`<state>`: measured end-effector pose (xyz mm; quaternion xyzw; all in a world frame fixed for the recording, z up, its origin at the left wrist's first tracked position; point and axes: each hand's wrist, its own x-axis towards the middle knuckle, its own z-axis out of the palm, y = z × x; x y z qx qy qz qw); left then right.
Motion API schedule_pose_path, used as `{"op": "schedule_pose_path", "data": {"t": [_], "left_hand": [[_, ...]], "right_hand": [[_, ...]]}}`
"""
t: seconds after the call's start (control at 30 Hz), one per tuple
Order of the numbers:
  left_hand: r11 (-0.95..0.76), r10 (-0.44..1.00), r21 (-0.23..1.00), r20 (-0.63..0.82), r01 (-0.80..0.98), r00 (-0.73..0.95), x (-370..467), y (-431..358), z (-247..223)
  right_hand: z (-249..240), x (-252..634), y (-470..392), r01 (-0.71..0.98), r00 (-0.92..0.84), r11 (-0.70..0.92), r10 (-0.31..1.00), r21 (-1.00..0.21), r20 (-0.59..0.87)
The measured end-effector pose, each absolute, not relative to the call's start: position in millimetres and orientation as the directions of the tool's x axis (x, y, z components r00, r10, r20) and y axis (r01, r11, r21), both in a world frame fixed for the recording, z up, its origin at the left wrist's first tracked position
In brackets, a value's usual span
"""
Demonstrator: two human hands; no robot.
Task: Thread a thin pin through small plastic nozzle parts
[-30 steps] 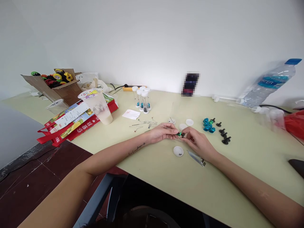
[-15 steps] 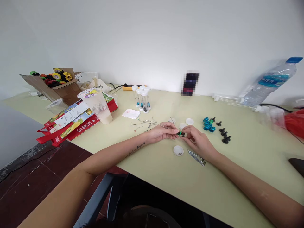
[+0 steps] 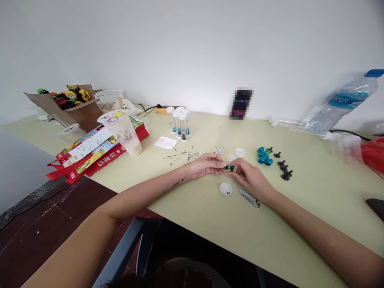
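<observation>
My left hand (image 3: 207, 166) pinches a small shiny green and black part (image 3: 228, 167) between thumb and fingers. From the other side, the closed fingertips of my right hand (image 3: 250, 178) grip its dark end. Fingers hide much of the part, so its exact kind is unclear. Just below lies a shallow white cap (image 3: 225, 189) with tiny dark bits in it. Metal tweezers (image 3: 248, 198) rest beside my right wrist. Beyond my fingers are more white caps (image 3: 240, 152). Several thin metal rods with small coloured ends (image 3: 181, 153) lie past my left hand.
To the right sit blue pieces (image 3: 264, 157) and black knob-like pieces (image 3: 285, 168). Clear tubes with white caps (image 3: 183, 127) stand at the back. A drink cup (image 3: 127, 138), red bag (image 3: 103, 160) and toy-filled carton (image 3: 81, 116) occupy the left. A water bottle (image 3: 342, 102) leans at right.
The view has shifted very slightly. Both hands stay together around the green and black part, with hardly any visible movement.
</observation>
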<state>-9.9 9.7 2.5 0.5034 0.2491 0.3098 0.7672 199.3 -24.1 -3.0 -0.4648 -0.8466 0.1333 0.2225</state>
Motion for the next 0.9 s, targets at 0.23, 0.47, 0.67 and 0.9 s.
{"op": "schedule_pose_path", "data": {"t": [0.23, 0.47, 0.67, 0.9], "left_hand": [[0.302, 0.717, 0.927, -0.066, -0.223, 0.693, -9.8, 9.9, 2.2], [0.273, 0.704, 0.942, -0.058, -0.194, 0.708, -10.3, 9.4, 2.4], [0.256, 0.696, 0.952, -0.060, -0.169, 0.716, -10.3, 8.8, 3.4], [0.251, 0.696, 0.954, -0.058, -0.167, 0.716, -10.1, 10.4, 2.0]], "right_hand": [[-1.0, 197.8, -25.2, 0.738, -0.481, 0.533, 0.846, -0.414, 0.230], [1.3, 198.6, -25.2, 0.730, -0.510, 0.534, 0.841, -0.426, 0.179], [-0.5, 199.4, -23.6, 0.737, -0.528, 0.557, 0.828, -0.382, 0.189], [0.9, 195.8, -25.4, 0.741, -0.510, 0.548, 0.835, -0.388, 0.205]]}}
